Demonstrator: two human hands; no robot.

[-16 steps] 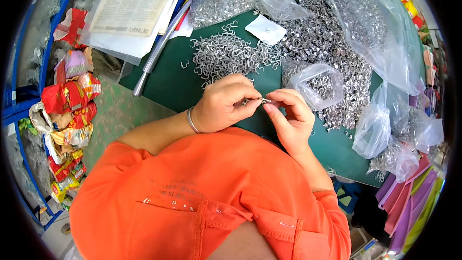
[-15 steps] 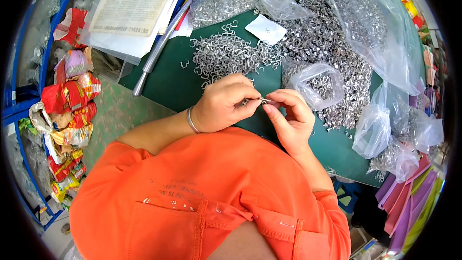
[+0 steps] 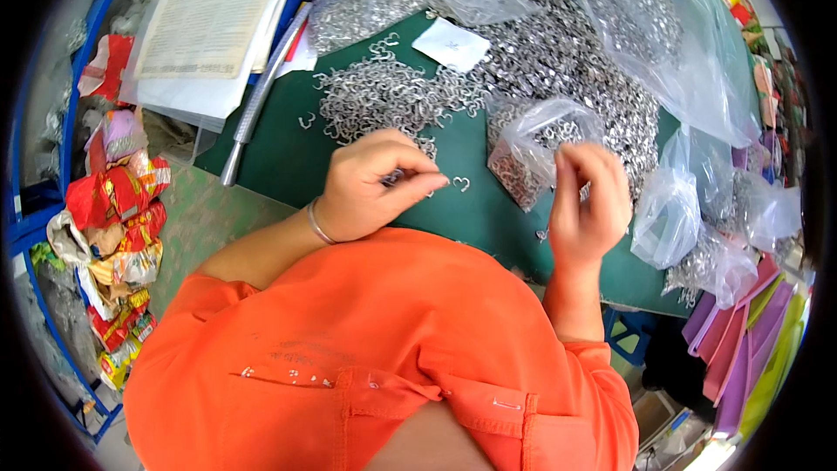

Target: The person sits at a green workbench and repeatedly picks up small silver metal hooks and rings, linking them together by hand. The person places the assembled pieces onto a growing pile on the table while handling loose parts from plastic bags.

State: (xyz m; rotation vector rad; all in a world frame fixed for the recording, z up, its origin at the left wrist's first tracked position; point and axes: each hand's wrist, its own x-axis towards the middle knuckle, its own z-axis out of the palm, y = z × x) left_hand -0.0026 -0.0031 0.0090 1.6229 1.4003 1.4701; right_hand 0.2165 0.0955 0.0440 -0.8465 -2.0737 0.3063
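Observation:
My left hand (image 3: 370,187), a metal bangle on its wrist, is over the near side of the green table. Its thumb and index finger are pinched, and small silvery metal hooks show in the gap behind them. Just right of these fingertips lies a single heart-shaped wire hook (image 3: 462,183). Beyond the hand spreads a pile of curved metal hooks (image 3: 375,96). My right hand (image 3: 593,205) is raised beside an open clear plastic bag (image 3: 519,170) of small metal parts. Its fingers are drawn together, slightly blurred; whatever they may hold cannot be made out.
A larger heap of small shiny metal pieces (image 3: 558,52) covers the table's far right, with a big clear bag (image 3: 636,26) over it. A white paper slip (image 3: 451,44) lies between the piles. A silvery rod (image 3: 261,100) rests beside papers (image 3: 209,22) at left.
My hands have come apart from meeting over the table. The right one has moved right to the bag; the left has shifted slightly left. The heart-shaped hook now shows by the left fingertips.

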